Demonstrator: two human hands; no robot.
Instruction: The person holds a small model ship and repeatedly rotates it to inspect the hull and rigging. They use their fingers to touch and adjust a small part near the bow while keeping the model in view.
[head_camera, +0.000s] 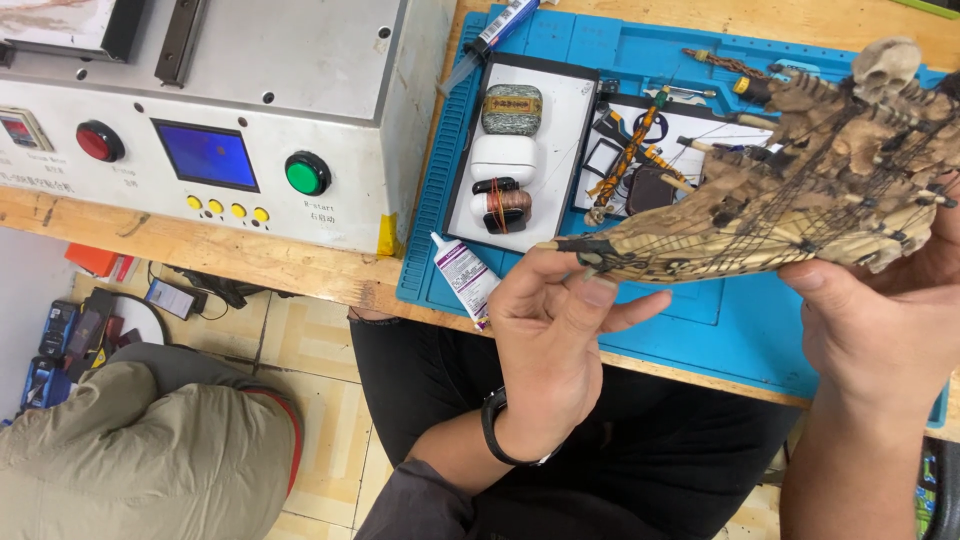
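Note:
I hold a tan model ship (800, 190) with dark rigging threads and a skull figure at its upper right end, tilted above a blue work mat (700, 320). My right hand (880, 320) grips the hull from below at the right. My left hand (555, 340), with a black band on the wrist, pinches the pointed bow tip between thumb and forefinger. A small white glue tube (465, 278) lies on the mat just left of my left hand.
A white tray (560, 130) on the mat carries a green pad, a white case and thread spools. Tools and orange-black cord (625, 155) lie beside it. A grey machine (220, 110) with a blue screen, red and green buttons stands at left. A syringe-like applicator (490, 35) sits at the mat's top.

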